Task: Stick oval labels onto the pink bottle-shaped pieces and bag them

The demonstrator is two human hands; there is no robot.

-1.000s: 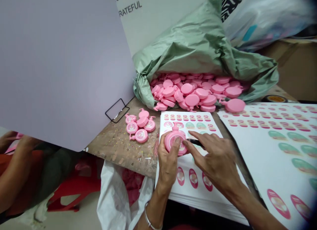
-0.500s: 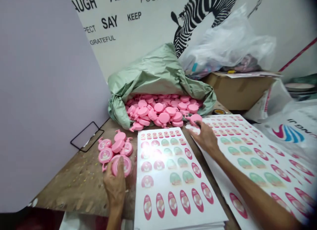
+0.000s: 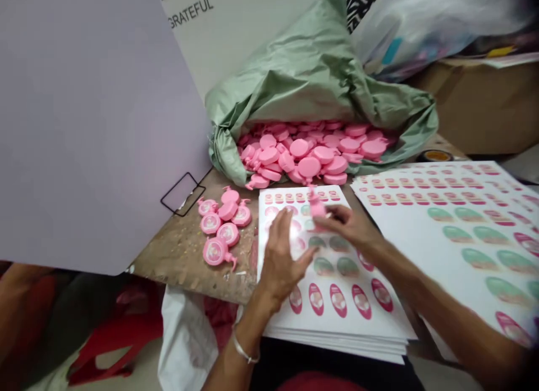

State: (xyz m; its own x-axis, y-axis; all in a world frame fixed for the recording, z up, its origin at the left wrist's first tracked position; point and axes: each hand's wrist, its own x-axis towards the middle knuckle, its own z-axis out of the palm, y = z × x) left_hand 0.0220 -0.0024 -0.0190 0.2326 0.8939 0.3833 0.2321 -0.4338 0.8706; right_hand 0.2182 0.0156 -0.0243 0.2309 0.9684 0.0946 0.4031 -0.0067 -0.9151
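Though stickered cases [image 3: 214, 251] lay left of the sheets [image 3: 332, 330], a bagful [image 3: 309, 167] behind looked undone; the right hand [image 3: 347, 223] pinched another case [image 3: 317, 207], the left hand [image 3: 278, 264] spread.

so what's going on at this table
A person's right hand holds a pink bottle upright over a stack of sticker sheets. The left hand is open beside it, above the same stack, holding nothing. On the table to the left lies a group of pink bottles, most showing a round label. Behind, more pink bottles fill the mouth of a green bag, and other sticker sheets lie to the right.
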